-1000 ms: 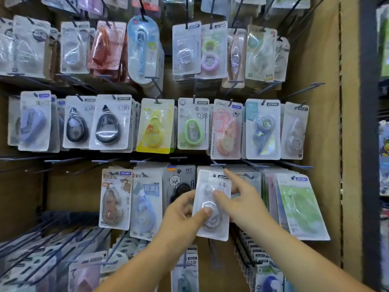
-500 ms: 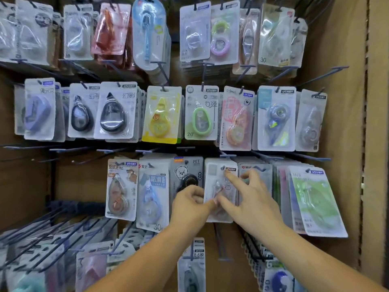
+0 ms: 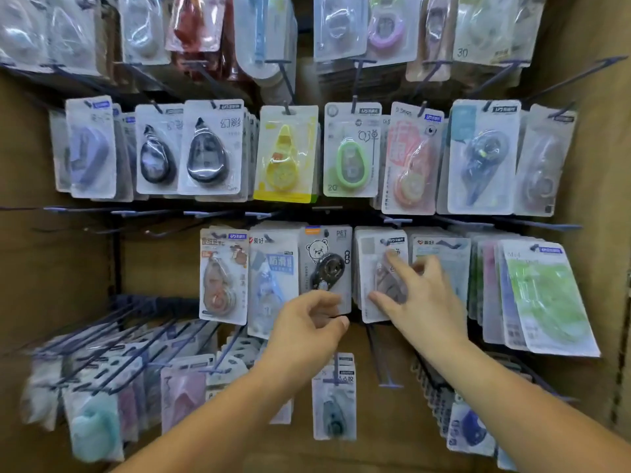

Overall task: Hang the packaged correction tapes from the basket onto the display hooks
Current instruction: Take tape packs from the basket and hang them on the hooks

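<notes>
The clear-fronted correction tape pack (image 3: 370, 268) hangs at the front of a stack on the third row of the display, its top by a hook tip (image 3: 397, 220). My right hand (image 3: 421, 302) lies against it with spread, mostly straight fingers, the index tip near the pack's top and the thumb at its lower left. My left hand (image 3: 307, 324) hovers just left of that pack, in front of the lower edge of the bear-printed pack (image 3: 326, 264). Its fingers are loosely curled and nothing is in them. No basket shows in this view.
Rows of packaged correction tapes fill the brown board above, left and right. A fanned stack with a green pack (image 3: 546, 295) hangs at the right. Bare hooks (image 3: 136, 213) jut out at the left, and more loaded hooks (image 3: 112, 363) slant below.
The pack went from being held out in both hands to hanging flat against its stack. My left hand let go and slid left; my right hand stays on the pack's face. The view moved closer.
</notes>
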Demonstrator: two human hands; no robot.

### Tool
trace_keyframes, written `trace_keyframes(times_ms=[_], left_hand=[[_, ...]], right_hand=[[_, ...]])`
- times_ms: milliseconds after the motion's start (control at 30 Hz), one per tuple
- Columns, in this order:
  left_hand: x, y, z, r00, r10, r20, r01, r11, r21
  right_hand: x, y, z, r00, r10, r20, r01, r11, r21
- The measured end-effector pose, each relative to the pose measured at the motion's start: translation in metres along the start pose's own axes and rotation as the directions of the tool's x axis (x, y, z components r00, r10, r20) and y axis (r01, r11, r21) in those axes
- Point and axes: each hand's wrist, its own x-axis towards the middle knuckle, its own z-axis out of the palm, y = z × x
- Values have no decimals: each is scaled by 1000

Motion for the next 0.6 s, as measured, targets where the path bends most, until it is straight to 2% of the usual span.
trace_keyframes(times_ms=[133,300,467,600], left_hand=[[-38,-5,-32,1000,-12,-4,12,999,-35],[-98,-28,-60,998,-66,-25,65,996,-54],[-160,-80,-74,985,-164,-62,159,984,-81],[-219,-147,-79,951,-306,-42,306,952,-10]], right_hand=[[-24,-10,-8,995,-23,-96,23,1000,2],[-100,-42,-14,975,-174,-137,192,973,131],[-184,-77,14,968,-237,84,218,956,195],[-258,-87,50,888,-244,389,168,961,219]])
